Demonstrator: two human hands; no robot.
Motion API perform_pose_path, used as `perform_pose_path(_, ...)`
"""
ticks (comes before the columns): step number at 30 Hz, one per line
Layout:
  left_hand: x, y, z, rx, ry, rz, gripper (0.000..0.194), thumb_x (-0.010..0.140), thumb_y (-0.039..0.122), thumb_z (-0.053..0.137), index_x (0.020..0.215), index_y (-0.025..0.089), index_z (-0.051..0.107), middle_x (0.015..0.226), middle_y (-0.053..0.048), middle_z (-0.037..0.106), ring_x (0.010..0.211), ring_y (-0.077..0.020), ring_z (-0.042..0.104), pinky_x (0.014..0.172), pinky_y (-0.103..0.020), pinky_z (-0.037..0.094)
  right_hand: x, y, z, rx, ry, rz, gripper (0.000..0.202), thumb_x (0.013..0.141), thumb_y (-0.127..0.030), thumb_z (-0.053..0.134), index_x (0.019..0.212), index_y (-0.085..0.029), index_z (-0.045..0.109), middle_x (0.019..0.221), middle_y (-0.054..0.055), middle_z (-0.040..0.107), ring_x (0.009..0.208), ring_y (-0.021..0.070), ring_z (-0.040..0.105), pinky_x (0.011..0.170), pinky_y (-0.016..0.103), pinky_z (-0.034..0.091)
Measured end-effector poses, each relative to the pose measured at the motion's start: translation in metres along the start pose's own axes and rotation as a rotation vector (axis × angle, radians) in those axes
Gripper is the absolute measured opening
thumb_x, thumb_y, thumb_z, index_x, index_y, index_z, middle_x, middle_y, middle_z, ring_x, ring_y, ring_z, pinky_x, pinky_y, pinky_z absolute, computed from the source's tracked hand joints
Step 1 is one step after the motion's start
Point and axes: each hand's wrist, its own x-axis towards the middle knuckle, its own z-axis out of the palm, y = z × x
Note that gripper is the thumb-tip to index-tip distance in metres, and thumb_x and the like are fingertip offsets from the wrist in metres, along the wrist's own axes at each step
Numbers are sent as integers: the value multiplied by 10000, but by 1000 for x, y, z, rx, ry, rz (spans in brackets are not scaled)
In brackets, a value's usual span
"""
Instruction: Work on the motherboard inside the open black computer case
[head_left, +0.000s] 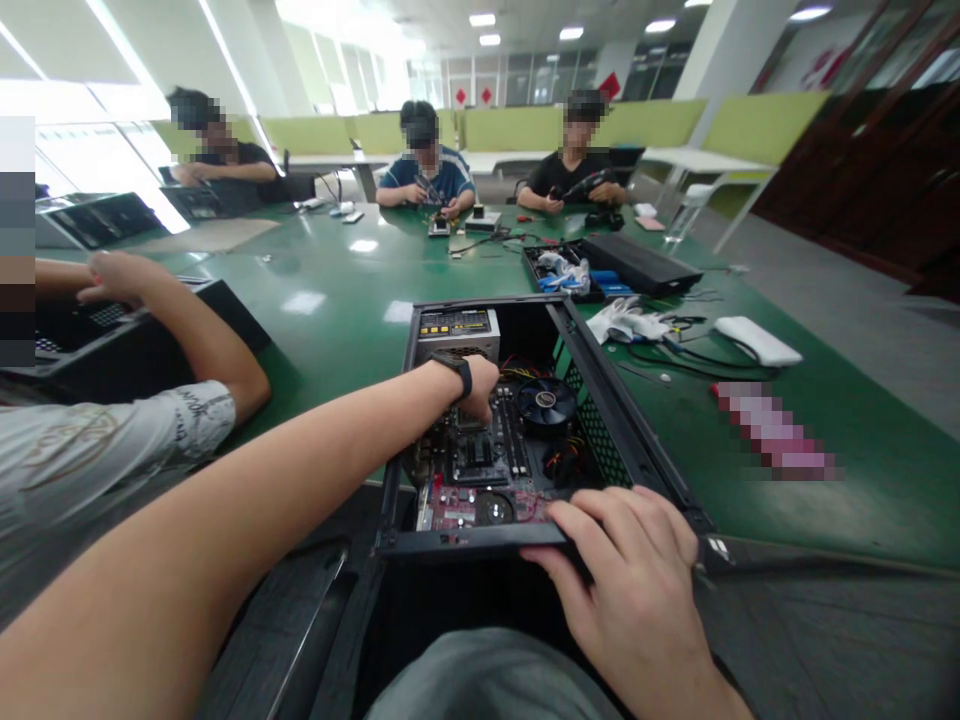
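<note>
An open black computer case lies on its side at the table's near edge, partly over my lap. Inside it are a motherboard, a red graphics card, a round cooling fan and a power supply in the far left corner. My left hand, a dark band on its wrist, reaches down over the motherboard with its fingers curled together. Whatever those fingertips hold or touch is hidden. My right hand grips the case's near right rim, thumb underneath and fingers over the top.
At left, a co-worker's arm rests over another black case. White gloves, cables, a white pouch and a blurred pink packet lie at right. Beyond stands an open black toolbox. Several people work across the green table.
</note>
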Motion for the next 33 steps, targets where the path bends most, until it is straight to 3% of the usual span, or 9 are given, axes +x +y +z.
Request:
perform_pose_path(4,-3,-17,-10,-87,156,-25,436,673,489,712,962,166,766,966,-104,763,910,-244,703,767,-278,519,14,7,8,21,-6,5,188,900,-369,667,1029,-233,666,960,35,667,969,213,563,948,417,358)
perform_pose_path(8,-6,-42,-26,-148,343,-147,402,681,452,691,955,162,740,944,-92,754,904,-241,695,768,-275,509,51,26,33,-68,-67,-16,237,916,-431,630,1015,-218,659,930,48,633,963,222,532,929,407,334)
perform_pose_path(14,-14,-78,-46,-262,599,-352,427,692,410,698,1017,134,689,968,-115,734,963,-268,676,849,-310,521,134,67,93,-215,-126,-25,328,933,-492,560,1050,-196,637,1008,100,620,1013,254,481,951,411,295)
perform_pose_path(20,-16,-97,-43,-374,737,-427,335,727,378,688,973,156,642,929,-99,727,903,-241,677,794,-316,519,225,100,152,-330,-158,19,415,931,-524,561,1136,-166,610,1127,103,615,1095,247,526,991,448,385)
perform_pose_path(25,-23,-102,-32,-437,763,-461,326,774,354,658,1031,163,595,949,-102,738,886,-229,681,769,-321,508,273,116,181,-393,-169,58,418,937,-461,595,1240,-172,594,1265,92,602,1117,217,597,968,460,502)
perform_pose_path(29,-31,-100,-18,-447,719,-427,352,804,332,634,1109,171,567,978,-81,749,881,-206,683,774,-300,495,281,123,189,-410,-173,54,424,940,-449,596,1264,-176,585,1282,94,597,1126,220,599,963,462,512)
perform_pose_path(33,-36,-97,-7,-415,660,-422,194,892,317,501,1009,195,597,956,-75,732,913,-206,669,779,-301,479,279,124,186,-415,-188,40,424,940,-453,595,1262,-178,586,1283,93,597,1130,221,598,967,465,509)
